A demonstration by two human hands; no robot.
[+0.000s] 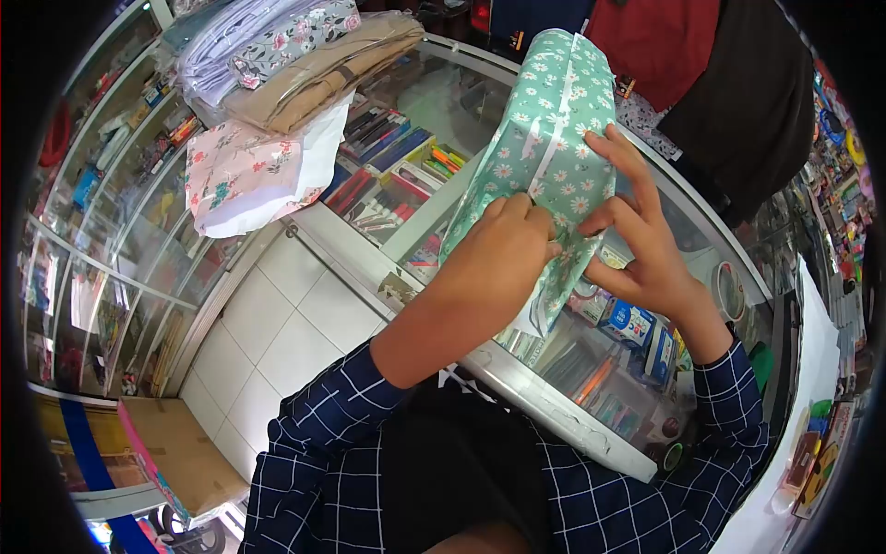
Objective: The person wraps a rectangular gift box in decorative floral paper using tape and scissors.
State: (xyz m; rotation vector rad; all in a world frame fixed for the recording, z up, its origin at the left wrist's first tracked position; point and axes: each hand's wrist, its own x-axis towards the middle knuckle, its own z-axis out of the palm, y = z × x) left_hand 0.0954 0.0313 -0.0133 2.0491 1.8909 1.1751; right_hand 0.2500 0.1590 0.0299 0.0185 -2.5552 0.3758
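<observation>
A long parcel in green daisy-patterned paper point(577, 102) lies on the glass counter, with a pale strip running along its top. My left hand point(508, 238) rests on its near part, the fingers curled and pressed together; whatever they pinch is hidden. On the parcel's right side is my right hand point(643, 226), its fingers spread and bent, fingertips against the paper. Below the hands, the near end of the paper hangs loose toward the counter's front edge.
Pink floral paper point(245, 171) overhangs the counter at the left, beside plastic-wrapped folded clothes point(332, 74). Pens and boxes show under the glass counter point(554, 414). A cardboard box point(185, 452) stands at lower left. Dark and red cloths point(651, 46) lie beyond the parcel.
</observation>
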